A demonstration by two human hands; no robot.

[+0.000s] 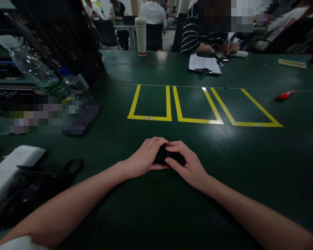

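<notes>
My left hand and my right hand meet on the dark green table, just in front of me. Both are closed around a small black object held between them; most of it is hidden by my fingers and I cannot make out what it is. Beyond my hands, three yellow tape rectangles are marked on the table top.
A white tumbler stands at the far edge. A clipboard with paper lies before a seated person in a striped sleeve. A red item lies at right. Plastic bottles, a white case and black scissors sit at left.
</notes>
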